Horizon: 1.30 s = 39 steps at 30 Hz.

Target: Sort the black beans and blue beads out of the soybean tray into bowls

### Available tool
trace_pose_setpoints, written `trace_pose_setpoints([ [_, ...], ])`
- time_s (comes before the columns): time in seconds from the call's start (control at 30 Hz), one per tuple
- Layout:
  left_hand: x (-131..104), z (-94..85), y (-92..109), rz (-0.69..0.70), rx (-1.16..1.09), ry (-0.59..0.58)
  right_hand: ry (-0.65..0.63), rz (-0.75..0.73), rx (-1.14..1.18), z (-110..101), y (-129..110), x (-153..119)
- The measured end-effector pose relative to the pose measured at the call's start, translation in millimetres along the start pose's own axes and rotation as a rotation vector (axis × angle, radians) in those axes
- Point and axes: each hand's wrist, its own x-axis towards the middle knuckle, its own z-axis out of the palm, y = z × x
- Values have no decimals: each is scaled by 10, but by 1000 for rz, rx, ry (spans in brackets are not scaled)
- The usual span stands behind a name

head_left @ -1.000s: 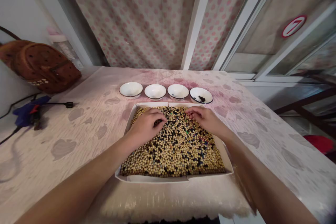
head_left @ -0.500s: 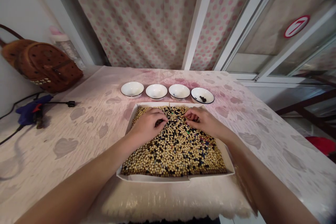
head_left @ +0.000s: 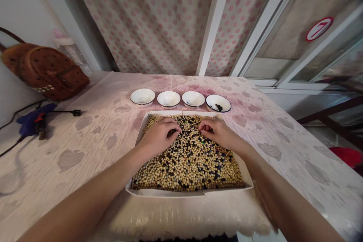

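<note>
"Over the white box (head_left: 167, 193), how do the hands stand?"

"Left hand (head_left: 160, 136) at its left side, right hand (head_left: 219, 132) at its right, both by the far half, fingertips down at the small round pieces (head_left: 184, 170)."

"And each grip?"

"Fingers curled on both, the left thumb drawn close to its index finger. Whether either pinches a piece, I can't tell; the pieces are too small."

"What colour are they?"

"Mostly tan, plenty of dark ones mixed in, a few green or blue. They cover the box floor."

"Anything beyond?"

"Four white bowls (head_left: 142, 95) in a row on the patterned surface (head_left: 93, 155), just past the box. Dark bits (head_left: 218, 107) lie in the rightmost. Off left, a brown bag (head_left: 53, 72)."
</note>
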Motion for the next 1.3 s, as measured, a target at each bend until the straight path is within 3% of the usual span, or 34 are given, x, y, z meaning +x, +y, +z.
trace_pose_setpoints([
  [0.6, -12, 2, -6, -1, 5, 0, -71, -41, -34, -43, -10, -33],
  [0.97, 1, 0, -5, -2, 0, -3, -36, -3, 5, -24, -29, -15],
  [1.1, -6, 1, -4, -16, 3, -13, 36, 77, 143, -48, 29, 0],
  [1.3, -6, 10, -16, -11, -8, -2, 128, 223, 528, -105, 53, -1],
])
